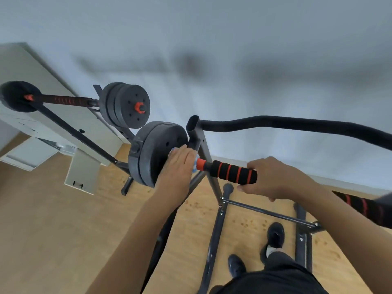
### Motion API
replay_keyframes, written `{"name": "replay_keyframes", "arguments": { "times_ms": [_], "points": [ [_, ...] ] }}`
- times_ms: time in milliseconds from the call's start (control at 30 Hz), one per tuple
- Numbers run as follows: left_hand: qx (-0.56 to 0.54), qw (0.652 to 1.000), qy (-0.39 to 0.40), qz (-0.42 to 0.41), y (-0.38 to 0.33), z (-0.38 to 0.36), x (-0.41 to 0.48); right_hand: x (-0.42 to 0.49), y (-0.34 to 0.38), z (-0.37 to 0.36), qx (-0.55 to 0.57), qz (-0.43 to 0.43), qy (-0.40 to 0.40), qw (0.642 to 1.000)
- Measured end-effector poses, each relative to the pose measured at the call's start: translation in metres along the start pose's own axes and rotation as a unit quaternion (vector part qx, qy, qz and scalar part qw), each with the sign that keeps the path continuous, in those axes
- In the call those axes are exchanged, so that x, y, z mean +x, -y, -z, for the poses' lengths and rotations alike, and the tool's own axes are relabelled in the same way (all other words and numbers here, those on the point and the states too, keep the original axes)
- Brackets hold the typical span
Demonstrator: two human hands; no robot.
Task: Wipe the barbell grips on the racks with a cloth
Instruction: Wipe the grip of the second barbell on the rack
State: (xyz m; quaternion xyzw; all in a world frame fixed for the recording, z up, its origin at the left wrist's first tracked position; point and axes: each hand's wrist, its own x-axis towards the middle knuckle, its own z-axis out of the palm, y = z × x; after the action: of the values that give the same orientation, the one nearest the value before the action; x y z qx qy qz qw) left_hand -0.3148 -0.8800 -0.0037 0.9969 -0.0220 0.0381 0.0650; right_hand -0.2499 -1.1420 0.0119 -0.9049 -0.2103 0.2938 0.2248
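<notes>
The near barbell lies across the rack at centre, with a black foam grip (230,171) ringed in red and an orange collar beside its black weight plates (148,153). My left hand (180,166) curls over a blue and white cloth (194,164), holding it round the bar between the plates and the grip. Most of the cloth is hidden under the fingers. My right hand (273,179) grips the bar at the right end of the foam grip. A second barbell (70,100) with a dark red-ringed grip rests on another rack at the back left.
Grey rack uprights (201,145) and crossbars (269,213) stand under the bar. A black padded curved handle (297,124) runs to the right. A pale cabinet (31,115) stands at the left. My feet in dark shoes (275,234) stand on the wooden floor by the rack's base.
</notes>
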Motion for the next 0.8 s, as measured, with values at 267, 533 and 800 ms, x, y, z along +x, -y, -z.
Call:
{"name": "replay_keyframes", "arguments": {
  "times_ms": [267,533,800],
  "points": [
    [-0.049,0.997,-0.062,-0.023,-0.011,-0.021,-0.021,-0.02,0.009,-0.023,-0.241,0.033,-0.153,0.958],
    [-0.127,0.99,-0.009,-0.056,-0.009,-0.019,-0.039,-0.05,0.018,-0.042,-0.233,0.047,-0.192,0.952],
    [-0.109,0.993,0.007,-0.043,0.032,-0.017,-0.053,-0.076,0.023,-0.039,-0.167,0.036,-0.173,0.97]
  ]
}}
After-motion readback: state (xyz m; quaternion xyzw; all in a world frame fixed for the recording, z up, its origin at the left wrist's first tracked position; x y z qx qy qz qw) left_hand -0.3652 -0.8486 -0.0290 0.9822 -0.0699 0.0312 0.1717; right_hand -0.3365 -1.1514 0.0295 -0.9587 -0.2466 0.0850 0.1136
